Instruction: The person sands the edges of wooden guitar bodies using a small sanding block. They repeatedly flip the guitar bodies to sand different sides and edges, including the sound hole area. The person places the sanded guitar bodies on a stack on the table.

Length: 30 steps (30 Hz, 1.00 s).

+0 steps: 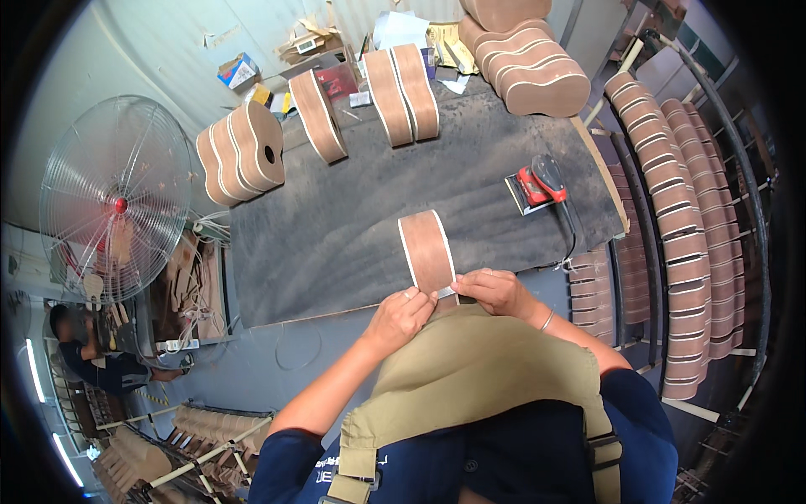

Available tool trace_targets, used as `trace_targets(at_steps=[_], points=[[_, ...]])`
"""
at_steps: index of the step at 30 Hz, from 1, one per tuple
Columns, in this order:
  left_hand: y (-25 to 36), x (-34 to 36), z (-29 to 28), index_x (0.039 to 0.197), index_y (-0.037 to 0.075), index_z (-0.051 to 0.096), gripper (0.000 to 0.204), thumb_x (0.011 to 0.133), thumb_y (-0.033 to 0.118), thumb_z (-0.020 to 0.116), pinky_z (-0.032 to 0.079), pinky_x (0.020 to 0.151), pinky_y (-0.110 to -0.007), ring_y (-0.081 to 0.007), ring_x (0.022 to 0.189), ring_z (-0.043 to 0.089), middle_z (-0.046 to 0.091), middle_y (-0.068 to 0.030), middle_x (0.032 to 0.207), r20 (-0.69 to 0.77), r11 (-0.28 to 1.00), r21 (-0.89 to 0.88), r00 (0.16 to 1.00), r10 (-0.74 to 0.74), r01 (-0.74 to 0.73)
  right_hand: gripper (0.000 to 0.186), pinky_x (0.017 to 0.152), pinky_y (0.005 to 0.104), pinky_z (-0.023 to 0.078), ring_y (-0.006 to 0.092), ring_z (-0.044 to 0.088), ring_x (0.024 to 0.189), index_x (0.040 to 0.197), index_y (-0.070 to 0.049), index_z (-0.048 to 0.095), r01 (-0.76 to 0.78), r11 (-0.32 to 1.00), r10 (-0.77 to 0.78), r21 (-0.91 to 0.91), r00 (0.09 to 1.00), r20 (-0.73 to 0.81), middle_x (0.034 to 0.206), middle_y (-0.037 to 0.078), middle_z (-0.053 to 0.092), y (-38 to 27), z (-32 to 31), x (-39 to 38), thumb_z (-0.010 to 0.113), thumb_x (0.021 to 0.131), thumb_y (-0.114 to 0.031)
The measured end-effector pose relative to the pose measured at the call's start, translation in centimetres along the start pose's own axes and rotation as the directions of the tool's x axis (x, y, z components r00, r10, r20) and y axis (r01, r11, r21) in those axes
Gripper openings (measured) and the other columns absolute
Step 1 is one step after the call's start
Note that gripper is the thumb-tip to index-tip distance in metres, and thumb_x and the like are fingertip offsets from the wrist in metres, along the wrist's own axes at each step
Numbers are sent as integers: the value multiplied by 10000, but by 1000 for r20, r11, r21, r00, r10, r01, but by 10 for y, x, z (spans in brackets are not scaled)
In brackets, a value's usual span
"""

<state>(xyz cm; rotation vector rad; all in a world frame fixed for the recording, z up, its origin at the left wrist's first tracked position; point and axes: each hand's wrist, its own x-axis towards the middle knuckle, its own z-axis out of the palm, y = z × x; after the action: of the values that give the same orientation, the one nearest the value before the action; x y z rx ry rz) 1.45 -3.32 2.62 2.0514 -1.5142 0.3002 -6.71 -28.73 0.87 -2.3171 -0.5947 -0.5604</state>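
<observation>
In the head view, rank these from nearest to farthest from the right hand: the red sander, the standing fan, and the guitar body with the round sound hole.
Measured from the right hand:
1. Red sander, on the dark bench mat up and to the hand's right.
2. Guitar body with the round sound hole, standing at the bench's far left corner.
3. Standing fan, off the bench at the far left.

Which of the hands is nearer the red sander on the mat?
Right. The right hand grips the guitar body just below-left of the red sander; the left hand sits farther left.
</observation>
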Motion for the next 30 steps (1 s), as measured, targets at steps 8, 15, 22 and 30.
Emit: trace_targets(at_steps=[8,15,22,30], points=[[-1,-7,-1,843,21,710,75,904,56,687,570,703,-442,-316,802,676,630,-126,819,402,940,-253,909,-114,230,189,740,333,618,277,780,803,1075,-94,840,-415,880,268,230,835,480,918,142,803,-8,-11,-16,780,896,-80],[-5,42,-44,835,36,678,100,835,72,771,553,708,-452,-370,785,666,636,-136,812,105,925,-238,955,-278,296,207,834,399,620,347,766,925,1047,-58,823,-292,937,258,193,949,183,1030,154,797,-4,-48,53,752,859,-9],[-32,72,-40,873,20,679,62,862,49,732,517,650,-450,-335,763,613,568,-122,790,-78,981,-21,978,-195,194,220,784,434,594,362,728,889,1043,-46,773,-126,990,131,60,987,-92,971,145,761,20,-25,75,732,843,34],[5,2,-2,971,-13,706,125,866,51,688,579,677,-416,-273,826,664,609,-100,886,159,989,-105,983,-90,107,283,816,382,640,271,769,945,1152,-58,771,17,1000,-17,-9,1000,10,1075,93,786,2,-2,-7,743,871,-60]])
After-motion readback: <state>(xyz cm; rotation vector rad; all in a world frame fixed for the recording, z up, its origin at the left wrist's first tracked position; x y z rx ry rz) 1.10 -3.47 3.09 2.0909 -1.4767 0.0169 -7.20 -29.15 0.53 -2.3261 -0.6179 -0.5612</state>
